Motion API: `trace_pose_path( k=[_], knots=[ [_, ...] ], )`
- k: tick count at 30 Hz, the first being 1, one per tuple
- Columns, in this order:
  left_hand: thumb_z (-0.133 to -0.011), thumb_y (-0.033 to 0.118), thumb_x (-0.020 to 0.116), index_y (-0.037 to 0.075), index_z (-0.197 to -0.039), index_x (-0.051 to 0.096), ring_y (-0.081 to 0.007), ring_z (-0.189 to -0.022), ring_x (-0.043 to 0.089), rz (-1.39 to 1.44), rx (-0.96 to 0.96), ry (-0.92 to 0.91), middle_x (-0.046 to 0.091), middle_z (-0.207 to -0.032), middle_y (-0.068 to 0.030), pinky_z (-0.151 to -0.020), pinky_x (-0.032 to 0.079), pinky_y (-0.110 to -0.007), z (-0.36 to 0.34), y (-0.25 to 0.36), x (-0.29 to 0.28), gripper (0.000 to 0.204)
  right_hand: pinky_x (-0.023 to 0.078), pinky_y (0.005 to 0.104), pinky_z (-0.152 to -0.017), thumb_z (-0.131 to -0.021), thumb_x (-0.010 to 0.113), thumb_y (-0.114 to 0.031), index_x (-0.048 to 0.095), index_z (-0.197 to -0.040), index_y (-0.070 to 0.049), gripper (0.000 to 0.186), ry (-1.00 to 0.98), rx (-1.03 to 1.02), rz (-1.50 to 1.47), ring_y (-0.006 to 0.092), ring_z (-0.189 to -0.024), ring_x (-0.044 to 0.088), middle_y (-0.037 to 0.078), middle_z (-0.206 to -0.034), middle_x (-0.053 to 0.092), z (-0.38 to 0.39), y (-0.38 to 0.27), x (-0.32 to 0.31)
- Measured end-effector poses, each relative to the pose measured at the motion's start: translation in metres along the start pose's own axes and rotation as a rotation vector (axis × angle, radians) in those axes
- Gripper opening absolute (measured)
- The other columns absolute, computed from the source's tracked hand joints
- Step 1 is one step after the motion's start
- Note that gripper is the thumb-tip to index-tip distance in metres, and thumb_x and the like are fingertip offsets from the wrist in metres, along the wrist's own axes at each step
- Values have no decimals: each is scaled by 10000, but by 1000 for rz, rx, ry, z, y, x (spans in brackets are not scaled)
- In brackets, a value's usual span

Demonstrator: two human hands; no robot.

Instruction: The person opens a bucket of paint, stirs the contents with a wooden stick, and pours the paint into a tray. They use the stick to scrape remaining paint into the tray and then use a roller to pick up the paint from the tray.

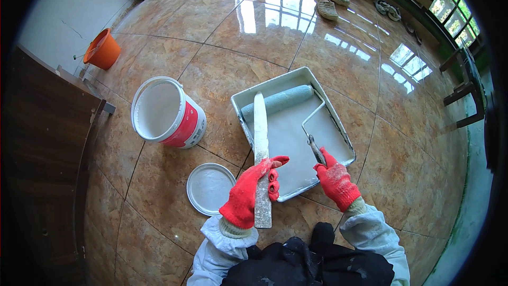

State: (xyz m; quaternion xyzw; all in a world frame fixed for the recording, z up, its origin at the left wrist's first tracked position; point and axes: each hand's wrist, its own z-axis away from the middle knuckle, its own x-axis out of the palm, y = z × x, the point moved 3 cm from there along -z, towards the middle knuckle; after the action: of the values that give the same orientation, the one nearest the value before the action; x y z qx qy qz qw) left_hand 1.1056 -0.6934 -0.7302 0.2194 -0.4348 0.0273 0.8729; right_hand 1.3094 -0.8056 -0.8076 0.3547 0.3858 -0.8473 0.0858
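Note:
My left hand [248, 188], in a red glove, is closed around a flat, paint-spattered wooden stick [261, 137]. The stick's white-coated far end reaches over the left side of the paint tray [346, 151]. Gripped in my right hand [336, 181], also red-gloved, is the dark handle of a paint roller [286, 99]. Its pale blue-grey sleeve lies across the far part of the tray, and its bent wire frame runs back toward my hand. Whitish paint [301, 143] covers the tray's bottom. Part of the roller's left end is behind the stick.
A white paint bucket [193, 122] with a red label stands left of the tray, its round lid [210, 188] on the tiles nearer me. An orange bucket [105, 50] is by the wall. Clogs [327, 8] lie far off; a dark chair [465, 87] stands at right, a brown cabinet [42, 169] at left.

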Motion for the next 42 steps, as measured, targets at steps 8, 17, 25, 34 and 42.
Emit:
trace_pose_path(
  k=[8, 17, 25, 34, 42],
  knots=[
    [-1001, 242, 447, -86, -1312, 395, -39, -602, 448, -11, -2, 0, 488, -754, 31, -511, 393, -186, 5, 5, -3, 456, 384, 241, -445, -822, 623, -153, 526, -1218, -47, 421, -333, 203, -725, 92, -490, 468, 19, -675, 537, 5, -41, -24],
    [-1007, 244, 441, -75, -1299, 414, -47, -596, 459, 56, -7, -54, 507, -768, 27, -507, 398, -192, 12, 8, -3, 434, 352, 254, -396, -818, 576, -109, 381, -1439, -114, 651, -203, 169, -566, 96, -443, 430, -6, -634, 480, 23, -53, -21],
    [-1007, 253, 444, -73, -1294, 419, -48, -602, 460, 34, 9, -49, 507, -766, 29, -511, 392, -192, 19, 5, -3, 435, 415, 292, -526, -870, 599, -157, 371, -1454, -184, 627, -15, 125, -483, 115, -565, 471, 40, -692, 554, 19, -20, -19],
    [-994, 266, 463, -70, -1303, 420, -46, -604, 457, -9, -11, -47, 490, -744, 43, -522, 390, -197, 23, -8, -10, 458, 471, 338, -676, -872, 589, -127, 365, -1451, -218, 627, 210, -75, -185, 179, -682, 549, 143, -807, 605, 19, -1, -41],
    [-999, 267, 449, -71, -1314, 408, -40, -571, 445, -30, -60, -59, 479, -732, 47, -505, 392, -194, 23, -25, -16, 464, 481, 348, -788, -864, 582, -83, 340, -1460, -221, 658, 281, -168, -34, 264, -838, 628, 225, -1050, 637, 25, -11, -64]
  ],
)
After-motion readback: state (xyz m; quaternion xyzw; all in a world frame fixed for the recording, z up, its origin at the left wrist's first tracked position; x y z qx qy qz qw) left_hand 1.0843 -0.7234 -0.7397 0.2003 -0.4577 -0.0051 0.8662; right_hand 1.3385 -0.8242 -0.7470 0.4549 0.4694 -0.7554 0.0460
